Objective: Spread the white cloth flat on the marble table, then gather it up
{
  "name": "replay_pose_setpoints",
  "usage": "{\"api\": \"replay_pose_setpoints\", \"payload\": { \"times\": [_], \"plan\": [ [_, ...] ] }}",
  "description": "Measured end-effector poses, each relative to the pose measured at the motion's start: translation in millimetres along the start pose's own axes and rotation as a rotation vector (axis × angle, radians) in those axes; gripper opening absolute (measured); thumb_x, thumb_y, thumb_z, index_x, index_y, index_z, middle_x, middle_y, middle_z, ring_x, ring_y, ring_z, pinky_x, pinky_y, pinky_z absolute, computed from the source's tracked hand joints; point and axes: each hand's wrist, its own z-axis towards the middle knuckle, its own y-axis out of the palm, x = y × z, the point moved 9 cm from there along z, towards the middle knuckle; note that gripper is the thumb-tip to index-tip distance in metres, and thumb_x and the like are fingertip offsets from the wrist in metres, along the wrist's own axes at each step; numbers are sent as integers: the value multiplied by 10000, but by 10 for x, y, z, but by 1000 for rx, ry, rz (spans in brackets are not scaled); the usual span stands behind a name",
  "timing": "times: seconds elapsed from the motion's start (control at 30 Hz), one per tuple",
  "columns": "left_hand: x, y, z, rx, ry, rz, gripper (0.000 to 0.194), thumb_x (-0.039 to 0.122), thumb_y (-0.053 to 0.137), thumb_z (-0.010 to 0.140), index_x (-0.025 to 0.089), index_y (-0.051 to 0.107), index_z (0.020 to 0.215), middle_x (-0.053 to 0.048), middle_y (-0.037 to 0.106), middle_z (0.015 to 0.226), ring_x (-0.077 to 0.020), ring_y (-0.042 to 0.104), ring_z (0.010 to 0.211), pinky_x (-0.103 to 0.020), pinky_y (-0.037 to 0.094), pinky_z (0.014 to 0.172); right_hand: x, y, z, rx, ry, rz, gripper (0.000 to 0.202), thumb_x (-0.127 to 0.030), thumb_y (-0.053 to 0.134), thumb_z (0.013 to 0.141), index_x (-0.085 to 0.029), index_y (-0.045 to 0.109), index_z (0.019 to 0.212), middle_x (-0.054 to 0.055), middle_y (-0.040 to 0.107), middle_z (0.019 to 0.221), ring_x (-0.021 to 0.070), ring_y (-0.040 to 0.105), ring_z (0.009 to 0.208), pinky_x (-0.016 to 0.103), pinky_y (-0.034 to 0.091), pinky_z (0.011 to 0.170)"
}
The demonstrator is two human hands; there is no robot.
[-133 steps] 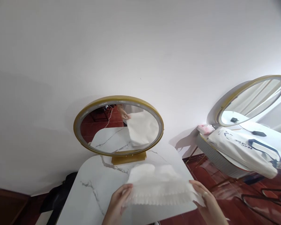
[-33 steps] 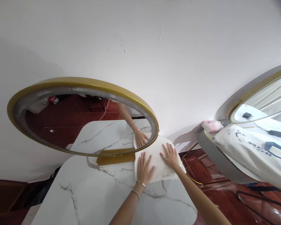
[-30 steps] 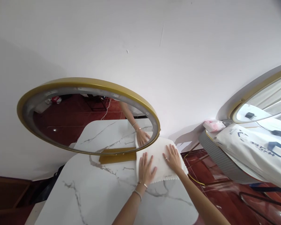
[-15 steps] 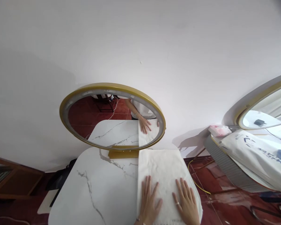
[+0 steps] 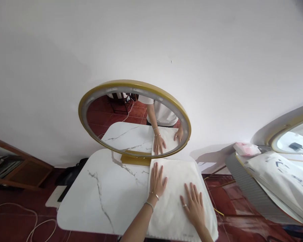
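A white cloth [image 5: 174,215] with a scalloped edge lies spread over the right side of a white marble-patterned table [image 5: 86,201]. My left hand [image 5: 158,181] rests flat near the cloth's upper left edge, fingers extended, bracelets at the wrist. Lower and to the right, my right hand [image 5: 194,205] lies flat on the cloth with its fingers spread and a ring on one finger. Neither hand grips anything. Slight wrinkles show in the cloth between and around the hands.
A round gold-framed mirror [image 5: 133,119] stands at the table's back against the wall, its gold base [image 5: 136,159] beside the cloth. On the right, a second table [image 5: 257,188] bears a tissue pack [image 5: 246,149] and a printed white bag [image 5: 282,174]. A wooden cabinet [image 5: 27,173] stands left.
My left hand has slid forward across the cloth toward the mirror. My right hand has shifted slightly forward and left. The camera view has moved, showing more of the table's front and my forearms.
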Motion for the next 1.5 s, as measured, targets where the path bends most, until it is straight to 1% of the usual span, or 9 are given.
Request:
{"api": "replay_pose_setpoints", "payload": {
  "times": [0.13,0.3,0.43,0.53,0.67,0.87,1.1,1.23,1.5],
  "plan": [
    [-229,-161,-95,17,-33,30,692,304,478,888,300,124,1482,-42,41,1577,-247,100,1434,-489,288,1120,-270,59,-79,-50,-12,-2,681,-542,291,923,-249,78,1499,98,211,1544,285,182,1416,561,208,1103],
    [-876,-507,-241,31,-100,85,697,329,475,884,356,106,1475,-27,88,1577,-253,131,1431,-503,307,1098,-889,153,-57,-63,-55,33,739,-562,357,902,-268,36,1499,119,254,1526,315,233,1396,578,215,1095],
    [-1463,-837,-380,44,-100,160,664,355,430,901,336,101,1478,-19,59,1580,-256,112,1435,-485,295,1111,-1556,353,207,-66,-79,104,751,-557,363,904,-282,-6,1497,133,473,1371,323,432,1270,602,212,1089],
    [-1740,-971,-452,49,-117,234,661,356,426,904,296,112,1483,-38,70,1577,-255,120,1434,-462,286,1123,-2000,525,504,-53,-85,148,724,-514,348,920,-267,-11,1498,143,374,1451,318,348,1335,554,243,1089],
    [-1754,-948,-443,37,-109,268,662,344,415,911,276,94,1485,-57,52,1575,-250,134,1431,-480,275,1127,-2197,697,713,-70,-38,147,689,-512,311,930,-253,21,1499,126,216,1539,289,201,1409,526,222,1095],
    [-1226,-640,-337,-40,-45,140,620,308,410,913,263,162,1480,-44,79,1571,-263,110,1434,-502,238,1143,-1706,662,524,-86,92,62,677,-565,233,920,-227,122,1496,117,219,1539,273,175,1417,526,198,1095],
    [-645,-552,-947,-104,64,10,627,424,468,895,339,214,1461,0,82,1567,-268,190,1422,-503,256,1135,-1398,583,346,-63,216,-27,734,-604,100,899,-167,316,1448,148,248,1521,295,158,1416,553,168,1094],
    [-907,-871,-1262,-150,63,43,632,474,443,899,377,171,1461,12,120,1565,-238,197,1422,-478,272,1134,-1731,606,336,-87,189,-29,704,-572,117,909,-164,316,1447,143,210,1535,291,116,1425,563,137,1099],
    [-1832,-1470,-1513,-139,-13,159,623,435,459,902,370,187,1458,-18,148,1564,-257,243,1407,-490,299,1099,-2964,797,401,-97,108,6,625,-472,195,922,-152,325,1443,153,234,1527,277,104,1430,552,91,1112]
  ]
}}
